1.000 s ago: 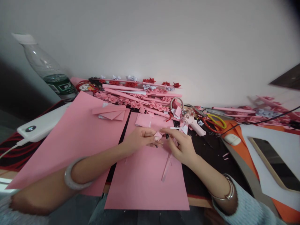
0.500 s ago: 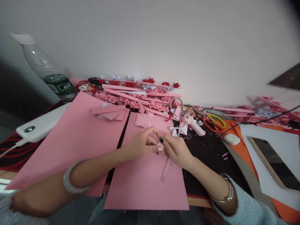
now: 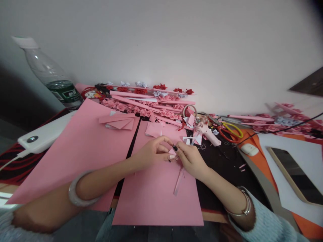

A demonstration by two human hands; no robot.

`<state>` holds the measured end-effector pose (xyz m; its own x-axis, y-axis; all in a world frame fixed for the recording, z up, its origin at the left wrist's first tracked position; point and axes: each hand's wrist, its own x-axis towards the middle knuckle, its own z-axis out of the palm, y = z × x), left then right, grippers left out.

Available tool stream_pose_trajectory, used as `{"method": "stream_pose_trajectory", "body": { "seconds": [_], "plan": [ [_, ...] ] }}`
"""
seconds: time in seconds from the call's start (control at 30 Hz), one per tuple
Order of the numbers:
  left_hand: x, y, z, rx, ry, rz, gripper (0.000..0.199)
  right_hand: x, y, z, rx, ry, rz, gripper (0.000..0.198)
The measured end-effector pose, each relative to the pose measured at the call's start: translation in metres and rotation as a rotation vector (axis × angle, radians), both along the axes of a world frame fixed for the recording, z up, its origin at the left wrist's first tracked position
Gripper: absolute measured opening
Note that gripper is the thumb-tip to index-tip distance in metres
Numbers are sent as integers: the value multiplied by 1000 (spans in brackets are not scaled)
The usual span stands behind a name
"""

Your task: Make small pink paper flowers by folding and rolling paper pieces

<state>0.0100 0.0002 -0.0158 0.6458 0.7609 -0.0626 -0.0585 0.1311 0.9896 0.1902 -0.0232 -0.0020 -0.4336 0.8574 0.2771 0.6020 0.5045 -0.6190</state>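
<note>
My left hand and my right hand meet above a pink sheet of paper. Between their fingertips is a small piece of pink paper, mostly covered by the fingers. My right hand pinches it between thumb and fingers; the left thumb and fingers close on its other side. Below the right hand, a narrow translucent strip slants down over the sheet; whether the hand holds it I cannot tell. Just beyond lies a stack of pink paper squares.
Paper roses and rolled pink stems lie along the wall. At right are a pink glue gun, scissors, a tape roll and a phone. A bottle and a white power bank stand left.
Both hands stay over the sheet. The fingers have shifted slightly around the small pink paper, the right thumb moving a little up and right. Everything else lies as before.
</note>
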Motion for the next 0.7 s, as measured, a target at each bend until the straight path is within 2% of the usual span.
{"method": "stream_pose_trajectory", "body": {
  "seconds": [0.13,0.23,0.5,0.7],
  "plan": [
    [-1,0,2,99,2,53,13,3,3,0,10,-46,18,25],
    [-1,1,2,157,33,87,16,4,4,0,-21,-63,42,27],
    [-3,5,4,30,12,160,15,2,2,2,-89,28,7,17],
    [-2,4,1,5,30,109,16,2,3,1,-84,90,-30,21]
  ]
}}
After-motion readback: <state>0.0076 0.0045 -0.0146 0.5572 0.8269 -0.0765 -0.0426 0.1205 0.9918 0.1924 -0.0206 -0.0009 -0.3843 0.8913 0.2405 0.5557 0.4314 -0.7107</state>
